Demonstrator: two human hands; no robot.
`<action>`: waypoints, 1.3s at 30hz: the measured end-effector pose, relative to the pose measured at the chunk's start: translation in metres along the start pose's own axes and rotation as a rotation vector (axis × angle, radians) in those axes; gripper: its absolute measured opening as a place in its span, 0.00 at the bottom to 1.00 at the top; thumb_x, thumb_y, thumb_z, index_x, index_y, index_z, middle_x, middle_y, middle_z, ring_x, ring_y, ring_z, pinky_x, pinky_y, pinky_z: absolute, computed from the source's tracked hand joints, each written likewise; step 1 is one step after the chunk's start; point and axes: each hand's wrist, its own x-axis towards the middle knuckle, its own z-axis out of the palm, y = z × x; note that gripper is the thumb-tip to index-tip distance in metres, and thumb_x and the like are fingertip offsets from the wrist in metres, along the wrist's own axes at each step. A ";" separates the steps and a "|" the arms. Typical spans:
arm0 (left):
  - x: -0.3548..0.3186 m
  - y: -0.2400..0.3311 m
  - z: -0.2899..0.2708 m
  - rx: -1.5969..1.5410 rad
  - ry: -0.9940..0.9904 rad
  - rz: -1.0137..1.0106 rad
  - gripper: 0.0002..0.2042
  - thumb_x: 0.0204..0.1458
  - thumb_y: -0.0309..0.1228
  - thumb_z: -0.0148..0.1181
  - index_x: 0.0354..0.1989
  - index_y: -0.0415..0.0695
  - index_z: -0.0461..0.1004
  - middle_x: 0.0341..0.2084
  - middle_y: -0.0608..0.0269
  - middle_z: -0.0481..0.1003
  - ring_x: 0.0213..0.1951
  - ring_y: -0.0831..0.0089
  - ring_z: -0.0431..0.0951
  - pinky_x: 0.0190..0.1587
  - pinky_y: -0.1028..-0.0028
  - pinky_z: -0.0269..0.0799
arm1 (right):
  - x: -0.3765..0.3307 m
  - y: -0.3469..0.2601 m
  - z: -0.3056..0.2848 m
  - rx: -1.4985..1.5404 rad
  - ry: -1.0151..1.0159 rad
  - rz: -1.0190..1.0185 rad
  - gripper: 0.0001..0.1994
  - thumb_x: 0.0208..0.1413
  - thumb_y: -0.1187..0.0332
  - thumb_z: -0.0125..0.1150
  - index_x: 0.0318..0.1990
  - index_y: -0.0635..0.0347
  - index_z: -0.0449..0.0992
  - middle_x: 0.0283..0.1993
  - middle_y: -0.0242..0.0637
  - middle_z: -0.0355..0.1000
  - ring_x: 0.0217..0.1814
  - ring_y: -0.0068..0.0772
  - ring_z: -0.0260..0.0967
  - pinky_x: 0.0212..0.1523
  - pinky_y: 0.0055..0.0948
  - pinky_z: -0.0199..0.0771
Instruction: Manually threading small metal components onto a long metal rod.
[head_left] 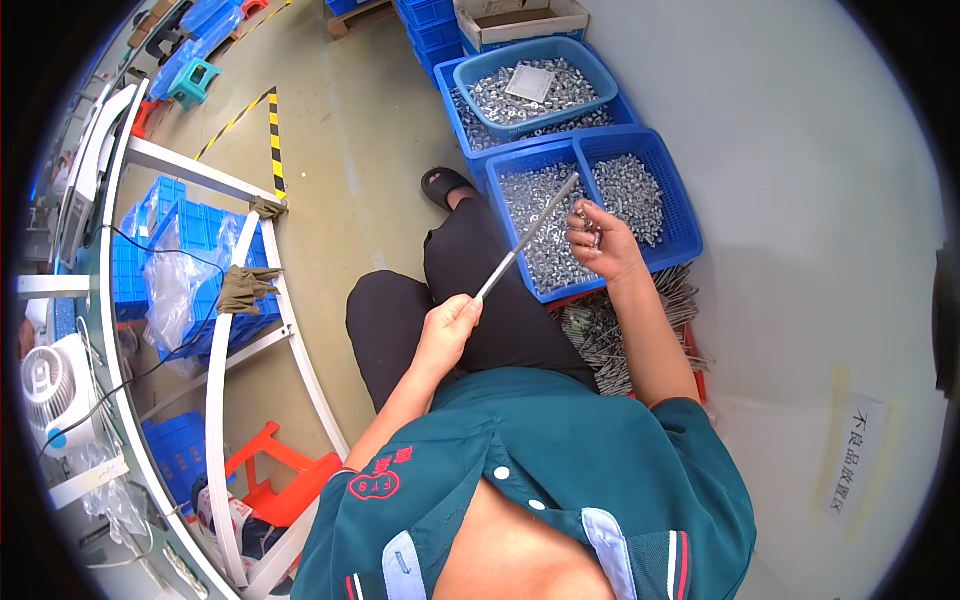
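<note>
My left hand (447, 335) is closed around the lower end of a long, thin metal rod (528, 238). The rod slants up and away to the right, its far end above a blue divided basket (694, 232) of small metal parts. My right hand (607, 245) hovers over that basket, fingers curled around a few small metal nuts (592, 238). It is near the rod's upper part but apart from it. Loose nuts fill the left compartment (535, 190), and small shiny metal pieces (628, 190) fill the right one.
Many metal rods (597, 345) lie in a red container beside my right thigh. Beyond the basket, a lighter blue basin (540, 125) of parts sits in another blue crate. A white-framed bench (215, 430) stands left, with blue crates (205, 235) and a red stool (275, 475). A pale wall (800, 250) is right.
</note>
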 end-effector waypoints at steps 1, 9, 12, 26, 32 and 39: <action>0.000 0.000 0.000 -0.003 0.002 0.001 0.15 0.57 0.34 0.49 0.19 0.42 0.63 0.13 0.75 0.58 0.18 0.86 0.55 0.20 0.81 0.52 | 0.000 0.000 -0.002 0.011 -0.104 0.028 0.05 0.56 0.69 0.52 0.37 0.59 0.70 0.25 0.31 0.61 0.19 0.16 0.53 0.13 0.13 0.49; 0.002 -0.003 0.003 -0.019 -0.043 -0.007 0.15 0.57 0.35 0.49 0.19 0.43 0.64 0.13 0.76 0.58 0.18 0.87 0.55 0.20 0.81 0.50 | -0.032 -0.009 -0.010 -0.198 0.066 -0.031 0.06 0.55 0.70 0.54 0.39 0.60 0.71 0.21 0.26 0.58 0.15 0.12 0.48 0.12 0.12 0.45; 0.004 -0.001 0.002 -0.002 -0.068 -0.029 0.15 0.56 0.37 0.51 0.19 0.44 0.66 0.13 0.77 0.58 0.18 0.88 0.55 0.20 0.82 0.50 | -0.071 -0.020 -0.011 -0.373 0.175 -0.064 0.07 0.54 0.70 0.56 0.39 0.61 0.71 0.20 0.25 0.58 0.15 0.12 0.48 0.12 0.12 0.44; 0.010 0.003 0.006 -0.007 -0.208 -0.111 0.15 0.57 0.38 0.50 0.20 0.46 0.65 0.11 0.79 0.55 0.13 0.90 0.51 0.15 0.85 0.44 | -0.307 -0.007 -0.112 -0.942 0.991 0.116 0.10 0.49 0.66 0.59 0.38 0.59 0.76 0.20 0.23 0.61 0.16 0.14 0.50 0.14 0.16 0.46; 0.006 0.007 0.010 0.001 -0.226 -0.086 0.14 0.58 0.37 0.49 0.20 0.46 0.65 0.11 0.79 0.55 0.13 0.90 0.51 0.15 0.85 0.44 | -0.358 0.005 -0.115 -1.223 1.139 0.504 0.08 0.48 0.69 0.57 0.35 0.60 0.78 0.19 0.27 0.64 0.17 0.16 0.55 0.14 0.18 0.51; 0.003 0.007 0.008 -0.003 -0.204 -0.082 0.15 0.57 0.39 0.50 0.20 0.47 0.65 0.10 0.79 0.56 0.13 0.89 0.52 0.15 0.85 0.44 | -0.308 -0.003 -0.116 -0.348 0.830 -0.097 0.12 0.55 0.64 0.55 0.42 0.61 0.71 0.24 0.29 0.65 0.15 0.12 0.51 0.10 0.10 0.46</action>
